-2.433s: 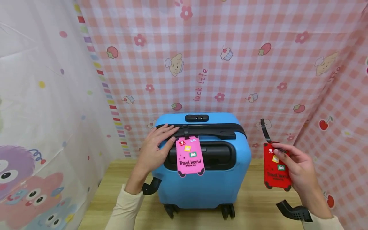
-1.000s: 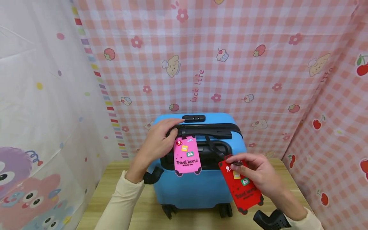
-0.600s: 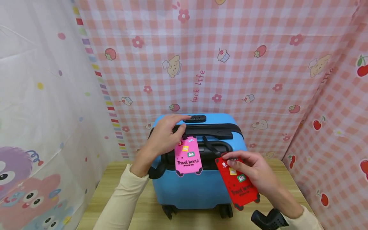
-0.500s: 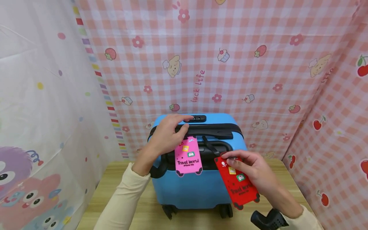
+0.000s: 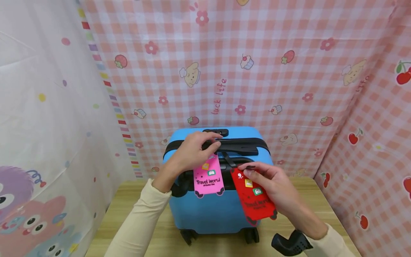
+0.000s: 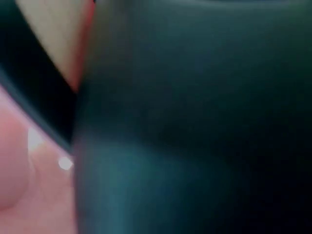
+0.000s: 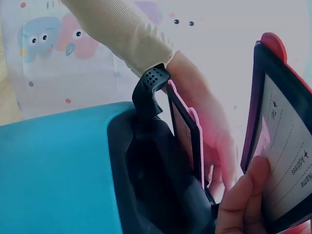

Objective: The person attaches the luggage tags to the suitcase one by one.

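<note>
A blue suitcase (image 5: 212, 214) stands upright, its black top handle (image 5: 242, 146) facing me. From the handle hangs a pink luggage tag (image 5: 208, 182). My left hand (image 5: 189, 151) reaches over the handle beside that tag, index finger above and thumb in front; its other fingertips are hidden. My right hand (image 5: 277, 184) pinches a red luggage tag (image 5: 257, 205) by its upper end, thumb on the front. The red tag's black strap (image 5: 228, 160) runs up to the handle's underside. In the right wrist view, the red tag's address card (image 7: 287, 146) faces the camera.
A combination lock (image 5: 221, 132) sits on the suitcase top behind the handle. The wood-patterned floor (image 5: 298, 214) lies around the wheels. Checked cloth (image 5: 244, 78) hangs behind and at right, white cloth (image 5: 48, 117) at left. The left wrist view is mostly dark and blurred.
My right hand has brought the red luggage tag leftward from beside the suitcase to its front, with the strap at the handle. My left hand has shifted right along the handle, over the pink tag's top.
</note>
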Demonstrator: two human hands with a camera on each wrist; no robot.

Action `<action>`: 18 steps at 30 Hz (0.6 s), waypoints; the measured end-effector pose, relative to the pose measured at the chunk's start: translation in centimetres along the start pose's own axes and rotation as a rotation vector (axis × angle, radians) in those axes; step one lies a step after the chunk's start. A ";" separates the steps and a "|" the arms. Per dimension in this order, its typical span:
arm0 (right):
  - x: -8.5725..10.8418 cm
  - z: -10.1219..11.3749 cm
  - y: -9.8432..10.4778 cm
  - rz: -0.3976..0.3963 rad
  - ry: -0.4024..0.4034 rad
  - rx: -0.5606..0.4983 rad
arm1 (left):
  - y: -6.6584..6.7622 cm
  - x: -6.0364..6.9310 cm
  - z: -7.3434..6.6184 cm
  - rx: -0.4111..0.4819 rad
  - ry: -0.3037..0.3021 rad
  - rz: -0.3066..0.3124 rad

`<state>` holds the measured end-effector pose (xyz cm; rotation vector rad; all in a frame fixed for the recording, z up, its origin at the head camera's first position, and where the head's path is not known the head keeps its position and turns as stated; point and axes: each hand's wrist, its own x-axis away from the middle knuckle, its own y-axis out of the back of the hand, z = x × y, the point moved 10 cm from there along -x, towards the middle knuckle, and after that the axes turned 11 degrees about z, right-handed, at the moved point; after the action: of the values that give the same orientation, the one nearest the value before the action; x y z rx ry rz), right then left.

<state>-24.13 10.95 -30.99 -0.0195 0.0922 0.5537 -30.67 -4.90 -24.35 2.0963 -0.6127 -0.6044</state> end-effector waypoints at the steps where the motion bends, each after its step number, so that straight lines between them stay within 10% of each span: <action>1: -0.2 0.1 -0.1 0.002 -0.001 0.004 | -0.1 -0.1 0.0 -0.009 0.006 0.007; 13: -1.8 2.3 -1.0 0.008 0.022 0.316 | -1.0 -0.7 0.1 -0.131 0.073 0.046; 18: -2.7 3.6 -1.5 0.138 0.050 0.505 | -1.0 -1.0 0.3 -0.143 0.110 0.018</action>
<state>-25.33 8.36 -27.17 0.4683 0.2813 0.6553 -31.39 -3.97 -25.17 1.9731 -0.5108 -0.5044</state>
